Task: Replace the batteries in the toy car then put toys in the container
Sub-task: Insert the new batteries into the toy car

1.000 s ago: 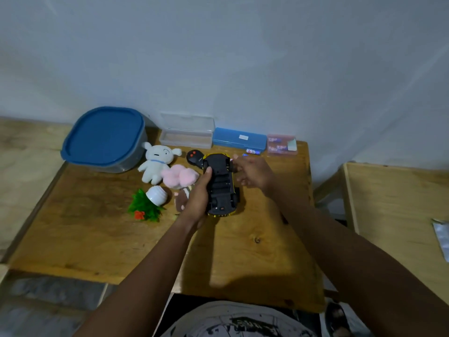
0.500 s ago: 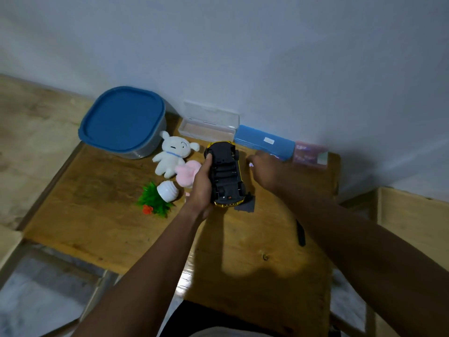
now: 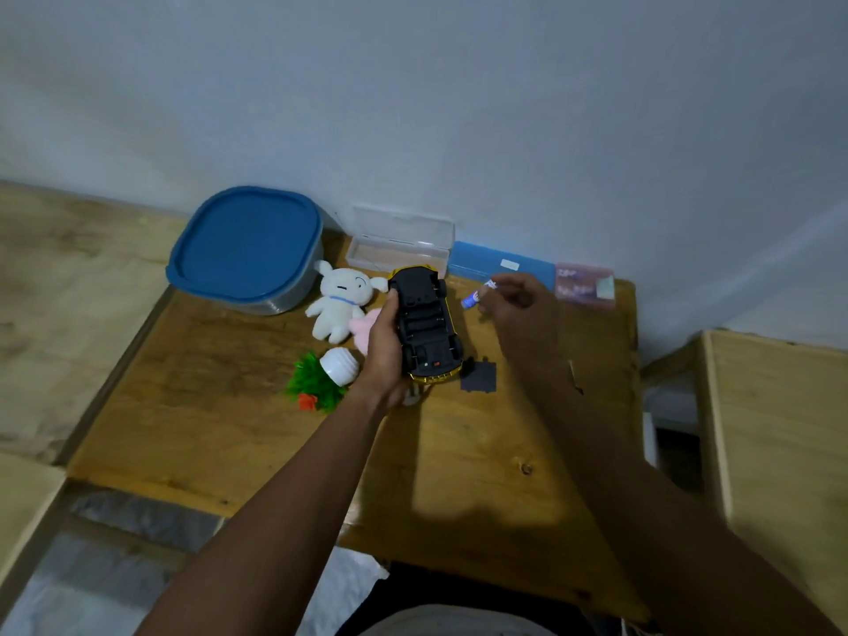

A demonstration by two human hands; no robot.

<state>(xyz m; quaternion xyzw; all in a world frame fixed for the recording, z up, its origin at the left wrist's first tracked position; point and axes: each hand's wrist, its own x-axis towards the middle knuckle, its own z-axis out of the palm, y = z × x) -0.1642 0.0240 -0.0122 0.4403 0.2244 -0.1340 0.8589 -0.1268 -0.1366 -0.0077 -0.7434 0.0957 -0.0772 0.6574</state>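
The yellow toy car [image 3: 426,325] is upside down, its black underside up and the battery bay uncovered. My left hand [image 3: 383,355] grips it along its left side, just above the wooden table [image 3: 220,406]. To the car's right, my right hand [image 3: 516,305] pinches a small blue and white battery [image 3: 475,297] at the fingertips. The black battery cover [image 3: 478,376] lies flat on the table by the car's near end. A container with a blue lid [image 3: 248,247] stands at the back left.
A white plush [image 3: 339,300], a pink plush [image 3: 362,330] and a small green plant in a white pot [image 3: 328,376] lie left of the car. A clear open case [image 3: 399,243], a blue case [image 3: 502,268] and a pink battery pack [image 3: 585,284] line the wall. A wooden bench [image 3: 775,442] stands at right.
My right hand has lifted from the table by the blue case with a battery pinched in it. The car has stayed in my left hand. The camera has shifted.
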